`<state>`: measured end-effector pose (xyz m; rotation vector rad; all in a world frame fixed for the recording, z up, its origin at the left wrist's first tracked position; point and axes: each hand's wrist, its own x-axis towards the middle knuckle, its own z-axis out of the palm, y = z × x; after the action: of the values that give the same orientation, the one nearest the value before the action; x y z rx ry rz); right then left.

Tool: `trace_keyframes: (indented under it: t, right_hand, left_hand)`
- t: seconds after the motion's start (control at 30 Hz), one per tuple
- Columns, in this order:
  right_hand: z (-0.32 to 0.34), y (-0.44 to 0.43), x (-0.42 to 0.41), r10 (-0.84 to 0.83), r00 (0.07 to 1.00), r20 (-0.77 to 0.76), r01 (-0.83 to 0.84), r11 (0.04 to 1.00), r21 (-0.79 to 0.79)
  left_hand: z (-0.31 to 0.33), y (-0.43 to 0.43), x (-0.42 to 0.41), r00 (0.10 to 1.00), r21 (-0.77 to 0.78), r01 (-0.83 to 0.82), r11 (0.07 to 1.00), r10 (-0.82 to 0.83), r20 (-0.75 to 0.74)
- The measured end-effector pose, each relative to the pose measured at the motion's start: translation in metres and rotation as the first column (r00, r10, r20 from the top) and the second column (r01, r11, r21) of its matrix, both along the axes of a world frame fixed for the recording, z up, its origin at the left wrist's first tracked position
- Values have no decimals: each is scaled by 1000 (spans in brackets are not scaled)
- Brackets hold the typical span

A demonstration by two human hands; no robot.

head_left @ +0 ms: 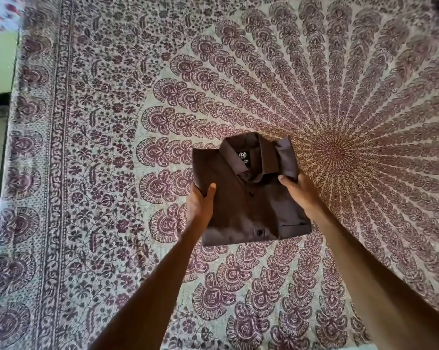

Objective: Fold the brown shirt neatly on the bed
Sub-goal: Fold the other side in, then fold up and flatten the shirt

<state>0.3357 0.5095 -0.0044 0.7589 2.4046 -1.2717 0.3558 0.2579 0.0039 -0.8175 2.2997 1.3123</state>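
The brown shirt (248,195) is folded into a compact rectangle, collar and label facing up and away from me, buttons running down its front. It sits at the middle of the bed, over the patterned bedspread (112,173). My left hand (200,203) grips the shirt's left edge, thumb on top and fingers hidden underneath. At the right edge near the collar, my right hand (299,190) holds the shirt the same way, thumb on top. Whether the shirt rests on the bed or is lifted slightly I cannot tell.
The bedspread has a maroon mandala print with its centre (333,150) just right of the shirt. The bed's left edge (9,147) drops to a green floor. A floral cloth (1,13) shows at the far top left.
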Motion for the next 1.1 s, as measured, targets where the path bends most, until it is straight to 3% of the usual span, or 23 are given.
trace_keyframes:
  t: [0.23,0.5,0.67,0.77,0.93,1.0,1.1]
  right_hand:
    - [29,-73,108,1,985,-172,-11,998,-56]
    - [34,-244,253,84,961,-262,-119,986,-120]
    - [25,-350,293,116,956,-269,-148,984,-102]
    - [20,-400,294,135,945,-299,-146,989,-13]
    - [0,-448,296,273,928,-256,-210,946,248]
    - [-10,-453,301,325,940,-106,-269,895,356]
    - [-10,-451,306,361,925,-117,-225,770,597]
  left_hand:
    - [25,-77,90,986,13,-4,1000,6,-166]
    - [34,-242,250,971,11,-199,980,199,-134]
    - [33,-342,295,962,-5,-261,965,260,-82]
    - [24,-393,301,964,-60,-255,965,249,-90]
    - [3,-453,309,1000,-317,20,948,-22,-3]
    - [-4,-464,312,993,-436,99,894,-117,-15]
    - [-6,-460,318,967,-669,86,738,-222,-121]
